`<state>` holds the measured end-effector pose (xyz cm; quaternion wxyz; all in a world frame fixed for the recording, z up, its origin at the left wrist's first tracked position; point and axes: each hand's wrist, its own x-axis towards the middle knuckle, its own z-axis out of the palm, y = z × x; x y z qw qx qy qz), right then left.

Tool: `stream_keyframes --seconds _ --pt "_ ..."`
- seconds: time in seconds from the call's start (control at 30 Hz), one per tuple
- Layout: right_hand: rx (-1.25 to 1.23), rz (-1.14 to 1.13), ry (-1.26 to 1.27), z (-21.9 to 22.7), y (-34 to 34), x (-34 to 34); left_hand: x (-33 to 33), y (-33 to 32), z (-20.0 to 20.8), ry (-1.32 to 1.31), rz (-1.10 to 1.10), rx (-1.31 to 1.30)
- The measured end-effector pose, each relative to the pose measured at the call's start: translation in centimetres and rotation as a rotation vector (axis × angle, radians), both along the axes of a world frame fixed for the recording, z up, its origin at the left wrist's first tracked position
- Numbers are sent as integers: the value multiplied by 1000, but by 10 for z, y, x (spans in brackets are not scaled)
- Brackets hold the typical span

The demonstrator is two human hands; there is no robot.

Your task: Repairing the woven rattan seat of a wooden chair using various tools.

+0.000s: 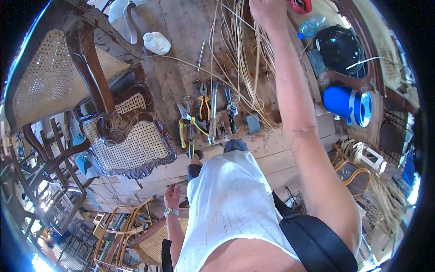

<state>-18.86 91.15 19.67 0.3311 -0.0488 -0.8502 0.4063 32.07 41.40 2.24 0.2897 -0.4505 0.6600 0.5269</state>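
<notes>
My right arm stretches far across the wooden work surface. The right hand [268, 12] is over the upper end of a loose bundle of pale cane strands [240, 50]; its fingers are hidden and partly cut off by the upper edge. Low at my side, my left hand [172, 196] has curled fingers and wears a wristwatch [171, 211] at its wrist. Whatever it may hold is too small to make out. Several hand tools lie before me, among them yellow-and-black pliers [204, 106], opened cutters [186, 118], locking pliers [232, 113] and a metal rod [200, 56].
A carved chair with a woven cane panel [131, 140] stands at the left. A white bottle [157, 43] is beyond the tools. On the right are a blue bucket [346, 105], a black helmet [339, 49] and a plastic bottle [312, 26]. Rattan chair frames [120, 231] crowd the lower left.
</notes>
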Motion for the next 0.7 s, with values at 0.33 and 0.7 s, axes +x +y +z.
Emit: stream_keyframes --seconds 0.33,0.7 --pt "489 -188 -183 -124 61 50 -21 9 -14 48 10 1" --pt "495 365 -1001 -199 -29 171 -42 28 -10 18 -14 40"
